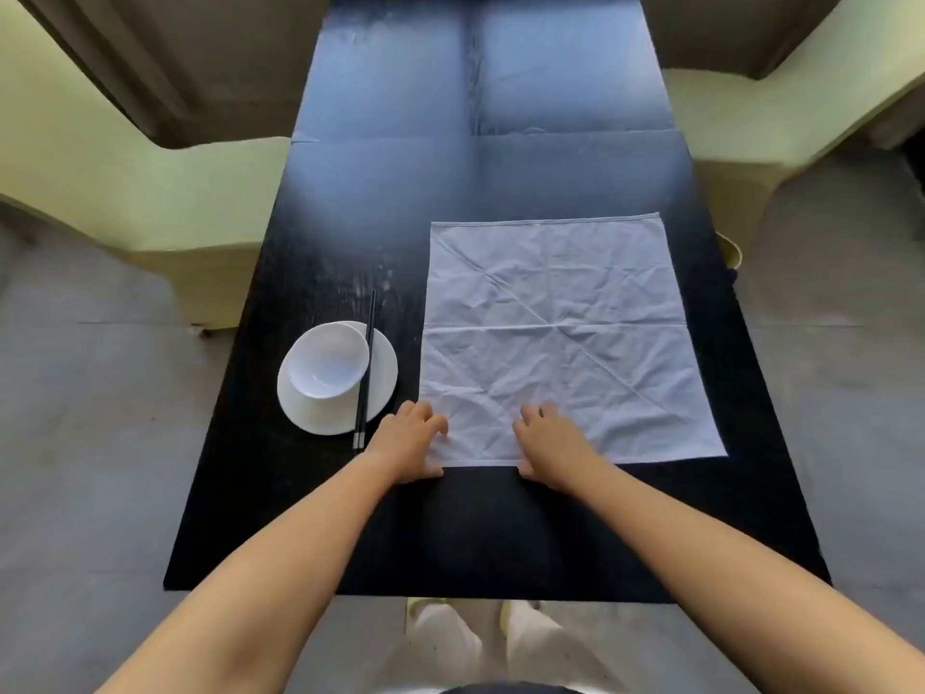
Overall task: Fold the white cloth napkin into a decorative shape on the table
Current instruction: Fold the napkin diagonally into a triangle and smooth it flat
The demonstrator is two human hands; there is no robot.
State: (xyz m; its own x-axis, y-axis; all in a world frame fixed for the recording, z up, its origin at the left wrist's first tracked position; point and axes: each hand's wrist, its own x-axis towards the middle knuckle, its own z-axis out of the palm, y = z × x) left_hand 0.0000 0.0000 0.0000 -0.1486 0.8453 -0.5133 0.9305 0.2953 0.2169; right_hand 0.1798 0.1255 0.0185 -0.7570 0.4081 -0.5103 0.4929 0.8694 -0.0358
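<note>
The white cloth napkin lies spread out flat on the dark table, stretching away from both hands. The left hand sits on the near left corner of the cloth, and the right hand sits on the near edge, a little way from the left one. The fingers of both hands lie on top of the cloth and the thumbs are at its edge, so they may be pinching it, but I cannot tell for sure. The cloth looks thin, soft and light, with many old fold lines in it. It will bend easily and may slide on the smooth table. I think the best place to hold it is at the near corners. Just left of the left hand are a plate, a bowl and black chopsticks.
</note>
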